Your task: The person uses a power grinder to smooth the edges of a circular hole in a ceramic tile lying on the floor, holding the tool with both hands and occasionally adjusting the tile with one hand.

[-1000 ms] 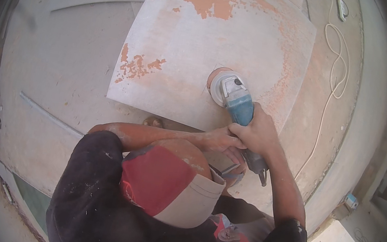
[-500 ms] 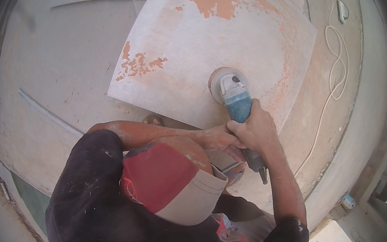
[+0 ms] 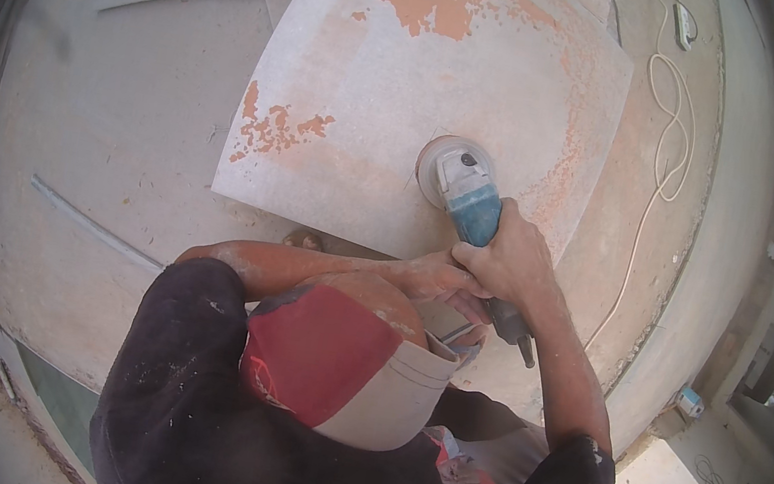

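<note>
Fingers (image 3: 511,215) of your right hand (image 3: 518,261) wrapped round the teal body of the angle grinder (image 3: 474,217), just right of the frame's centre. Left hand (image 3: 439,277) comes across from the left, close under the right; its fingers are partly hidden, so cannot tell whether they grasp the tool too. Round disc (image 3: 430,176) on the pale panel (image 3: 381,89), upper middle of frame.

Against a second ago: the orange edge at the disc's upper left shows thinner now, and the grinder sits almost where it was. Both hands keep their places. Orange patches, top and left of the panel, look the same. Your whole view has slid slightly, the small blue-and-white can (image 3: 689,401) at right now further left.

Unchanged: looped white cord (image 3: 667,165), upper right; your red-and-cream cap (image 3: 328,359), lower middle.
</note>
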`<move>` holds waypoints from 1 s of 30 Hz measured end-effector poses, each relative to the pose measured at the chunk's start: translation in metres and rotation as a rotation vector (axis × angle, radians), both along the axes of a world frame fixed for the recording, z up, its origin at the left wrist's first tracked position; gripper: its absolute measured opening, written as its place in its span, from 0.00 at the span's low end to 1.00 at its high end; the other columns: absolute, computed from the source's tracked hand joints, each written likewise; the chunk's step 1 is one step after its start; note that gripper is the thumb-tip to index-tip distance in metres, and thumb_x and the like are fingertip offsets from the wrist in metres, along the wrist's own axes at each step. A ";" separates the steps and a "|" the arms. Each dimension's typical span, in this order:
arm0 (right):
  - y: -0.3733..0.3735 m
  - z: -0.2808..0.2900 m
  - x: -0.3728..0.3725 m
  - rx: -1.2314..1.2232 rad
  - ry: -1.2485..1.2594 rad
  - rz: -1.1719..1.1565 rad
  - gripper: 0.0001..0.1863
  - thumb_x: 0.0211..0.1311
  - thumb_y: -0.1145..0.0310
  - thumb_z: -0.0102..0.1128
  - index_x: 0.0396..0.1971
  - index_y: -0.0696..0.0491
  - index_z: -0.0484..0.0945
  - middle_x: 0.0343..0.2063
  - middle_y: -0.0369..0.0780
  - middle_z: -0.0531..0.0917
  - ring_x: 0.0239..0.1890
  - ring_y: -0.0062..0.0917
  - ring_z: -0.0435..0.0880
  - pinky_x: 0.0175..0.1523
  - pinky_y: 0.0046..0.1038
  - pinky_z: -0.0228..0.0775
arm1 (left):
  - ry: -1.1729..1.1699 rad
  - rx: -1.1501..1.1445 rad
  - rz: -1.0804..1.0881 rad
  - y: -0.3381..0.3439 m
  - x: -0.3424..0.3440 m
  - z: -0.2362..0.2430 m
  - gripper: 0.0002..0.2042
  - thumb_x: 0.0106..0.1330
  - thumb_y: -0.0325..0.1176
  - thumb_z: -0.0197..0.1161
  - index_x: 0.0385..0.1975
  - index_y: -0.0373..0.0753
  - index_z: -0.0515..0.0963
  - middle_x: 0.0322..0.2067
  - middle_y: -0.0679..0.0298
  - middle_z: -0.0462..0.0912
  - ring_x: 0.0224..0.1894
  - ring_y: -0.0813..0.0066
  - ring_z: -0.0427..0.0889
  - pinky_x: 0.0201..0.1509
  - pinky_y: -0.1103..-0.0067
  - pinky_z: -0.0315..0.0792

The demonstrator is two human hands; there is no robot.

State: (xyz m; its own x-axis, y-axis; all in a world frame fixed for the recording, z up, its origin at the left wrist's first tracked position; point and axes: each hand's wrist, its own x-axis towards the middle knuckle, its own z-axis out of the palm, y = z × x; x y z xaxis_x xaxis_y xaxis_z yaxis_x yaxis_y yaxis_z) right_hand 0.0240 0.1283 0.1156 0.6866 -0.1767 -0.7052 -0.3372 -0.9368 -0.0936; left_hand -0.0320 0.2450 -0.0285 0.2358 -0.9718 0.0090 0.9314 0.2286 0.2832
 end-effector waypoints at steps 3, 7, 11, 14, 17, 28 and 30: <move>0.001 0.000 0.000 0.004 -0.010 0.001 0.35 0.45 0.54 0.70 0.48 0.65 0.73 0.37 0.59 0.86 0.44 0.54 0.87 0.52 0.46 0.79 | -0.006 0.000 0.004 0.000 0.001 0.002 0.22 0.77 0.34 0.57 0.68 0.33 0.69 0.64 0.53 0.76 0.66 0.57 0.77 0.69 0.57 0.75; 0.001 0.001 0.001 0.003 0.005 -0.007 0.35 0.45 0.54 0.69 0.47 0.66 0.73 0.37 0.59 0.86 0.44 0.54 0.87 0.52 0.46 0.79 | -0.012 -0.004 -0.002 0.001 0.001 0.002 0.23 0.77 0.33 0.57 0.68 0.33 0.69 0.64 0.53 0.76 0.67 0.57 0.77 0.69 0.58 0.75; 0.001 -0.002 0.000 0.006 -0.004 0.003 0.34 0.45 0.55 0.69 0.47 0.66 0.73 0.37 0.59 0.86 0.44 0.54 0.87 0.52 0.46 0.79 | -0.007 -0.017 0.016 0.001 0.000 0.000 0.23 0.77 0.33 0.58 0.68 0.33 0.69 0.65 0.52 0.76 0.67 0.57 0.77 0.69 0.58 0.75; 0.000 -0.002 0.000 0.009 -0.017 0.006 0.34 0.45 0.55 0.69 0.46 0.66 0.73 0.37 0.59 0.86 0.44 0.55 0.87 0.52 0.47 0.79 | -0.005 -0.011 0.020 0.002 0.001 0.002 0.23 0.77 0.33 0.57 0.68 0.33 0.69 0.65 0.52 0.76 0.67 0.57 0.76 0.69 0.57 0.74; 0.000 0.000 0.001 0.020 -0.019 0.005 0.34 0.45 0.55 0.70 0.46 0.66 0.74 0.37 0.60 0.86 0.43 0.55 0.87 0.52 0.47 0.79 | -0.011 0.004 0.011 0.002 0.002 0.005 0.23 0.78 0.34 0.57 0.69 0.33 0.68 0.65 0.51 0.76 0.68 0.56 0.76 0.70 0.57 0.74; 0.001 0.001 0.001 0.010 -0.003 -0.026 0.36 0.44 0.56 0.71 0.50 0.67 0.75 0.38 0.60 0.86 0.44 0.53 0.88 0.51 0.44 0.78 | -0.028 0.005 0.010 0.003 0.004 0.008 0.23 0.78 0.33 0.55 0.69 0.33 0.67 0.65 0.51 0.76 0.67 0.55 0.77 0.70 0.57 0.74; 0.000 -0.001 0.000 0.014 -0.010 -0.027 0.35 0.44 0.56 0.71 0.49 0.67 0.75 0.37 0.60 0.86 0.44 0.53 0.88 0.50 0.44 0.78 | -0.034 0.006 0.021 0.005 0.005 0.011 0.23 0.78 0.33 0.55 0.69 0.33 0.67 0.65 0.51 0.76 0.67 0.55 0.77 0.69 0.57 0.74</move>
State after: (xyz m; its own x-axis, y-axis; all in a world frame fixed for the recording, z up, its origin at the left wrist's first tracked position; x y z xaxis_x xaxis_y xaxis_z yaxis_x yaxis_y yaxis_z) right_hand 0.0236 0.1282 0.1141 0.6890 -0.1853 -0.7006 -0.3609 -0.9261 -0.1099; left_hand -0.0270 0.2499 -0.0172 0.2560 -0.9666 0.0115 0.9163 0.2465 0.3157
